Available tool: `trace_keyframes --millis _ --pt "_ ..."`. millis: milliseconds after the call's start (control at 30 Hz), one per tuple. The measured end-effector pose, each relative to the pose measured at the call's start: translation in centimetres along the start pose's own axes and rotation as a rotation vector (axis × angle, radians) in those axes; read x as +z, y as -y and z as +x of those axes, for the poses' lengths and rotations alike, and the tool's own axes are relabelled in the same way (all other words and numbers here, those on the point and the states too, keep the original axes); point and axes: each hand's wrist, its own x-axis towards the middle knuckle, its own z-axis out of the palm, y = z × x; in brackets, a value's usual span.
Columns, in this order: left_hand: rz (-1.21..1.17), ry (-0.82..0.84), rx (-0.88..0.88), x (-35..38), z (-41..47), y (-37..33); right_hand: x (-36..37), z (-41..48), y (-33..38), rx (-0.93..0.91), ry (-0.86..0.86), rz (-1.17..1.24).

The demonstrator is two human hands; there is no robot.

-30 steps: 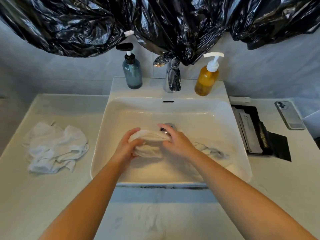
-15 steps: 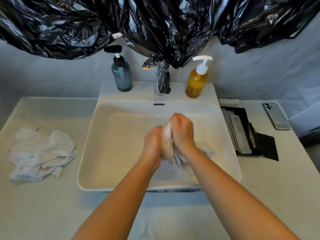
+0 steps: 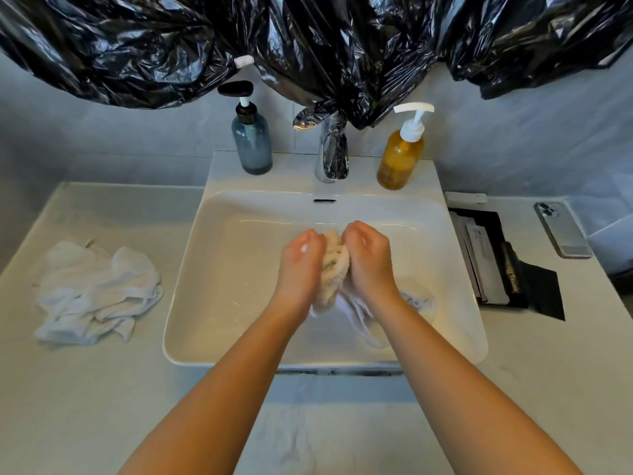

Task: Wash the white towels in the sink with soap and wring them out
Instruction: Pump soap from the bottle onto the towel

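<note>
Two hands meet above the middle of the sink [image 3: 191, 269]: left hand [image 3: 301, 260] and right hand [image 3: 368, 258] each curl round a bunched white towel [image 3: 334, 265], squeezed into ridged, cream-tinted folds between them. Its loose tail hangs toward five o'clock into the basin. More crumpled white towels [image 3: 96, 293] lie on the counter [image 3: 102, 389] at nine o'clock.

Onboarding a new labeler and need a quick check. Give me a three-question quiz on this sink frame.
1. True or false: the left hand and the right hand both grip the towel above the sink.
2. Where does the crumpled towel pile lie? A) counter left of the sink B) on the floor C) on a chair
3. Fill in: the amber bottle stands to the ___ of the faucet.
Key: 1 true; 2 A; 3 right.
</note>
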Motion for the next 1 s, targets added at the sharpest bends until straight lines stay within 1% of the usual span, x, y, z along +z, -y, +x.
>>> trace_keyframes --millis 67,100,133,167,200,233,300,367,400,433,467,533,600,633,700,733,800,867,900,933,1000 --pt "-0.059 -0.031 0.048 -0.8 0.4 -0.6 -1.1 -0.3 -0.3 0.070 0.202 -0.017" --pt "-0.073 -0.040 0.083 -1.4 0.8 -1.0 -1.7 -0.4 -0.6 0.138 0.336 -0.074" --pt "-0.028 -0.029 0.129 -2.1 1.4 -1.2 -2.3 -0.5 -0.8 0.195 0.468 -0.162" --pt "0.073 0.007 0.168 -2.9 2.2 -1.2 -2.9 -0.5 -0.8 0.230 0.561 -0.222" --pt "0.210 0.068 0.188 -4.0 2.9 -1.0 -3.3 -0.3 -0.8 0.235 0.580 -0.227" --pt "0.347 0.149 0.181 -5.0 3.5 -0.6 -3.7 -0.1 -0.6 0.215 0.539 -0.171" --pt "0.593 0.334 0.106 -6.9 4.3 -0.1 -4.4 0.4 -0.2 0.151 0.453 -0.022" --pt "0.753 0.500 0.058 -7.8 4.7 0.3 -4.7 0.9 0.3 0.095 0.468 0.013" --pt "0.732 0.558 0.033 -8.1 4.9 0.5 -4.6 0.9 0.3 0.083 0.485 0.007" --pt "0.622 0.606 -0.011 -8.4 5.0 0.6 -4.6 1.1 0.2 0.085 0.486 0.019" --pt "0.438 0.626 -0.079 -8.7 5.2 1.1 -4.6 1.1 0.3 0.099 0.473 0.061" --pt "0.043 0.570 -0.213 -9.0 5.3 2.6 -4.9 1.2 0.8 0.172 0.409 0.212" --pt "-0.221 0.442 -0.282 -8.0 5.1 3.9 -4.9 1.2 1.1 0.232 0.336 0.328" --pt "-0.344 0.373 -0.304 -7.1 4.7 3.8 -4.7 1.2 1.1 0.240 0.300 0.328" --pt "-0.564 0.287 -0.397 -5.0 4.0 2.9 -3.5 1.0 0.9 0.208 0.216 0.190" --pt "-0.585 0.251 -0.417 -3.6 3.7 1.9 -2.5 0.6 0.6 0.193 0.163 0.110" --pt "-0.446 0.136 -0.357 -1.0 3.2 0.1 0.1 -0.5 0.2 0.168 0.042 -0.007" --pt "-0.238 -0.025 -0.200 1.5 2.2 -0.4 2.1 -0.9 0.4 0.117 -0.109 -0.105" --pt "-0.154 -0.107 -0.118 2.2 1.8 -0.1 2.5 -0.3 0.5 0.118 -0.195 -0.126" --pt "-0.108 -0.156 -0.058 2.8 1.5 0.2 2.7 0.5 0.8 0.139 -0.269 -0.118" --pt "-0.043 -0.194 0.016 3.0 1.6 0.7 2.7 1.9 0.9 0.222 -0.339 -0.021"
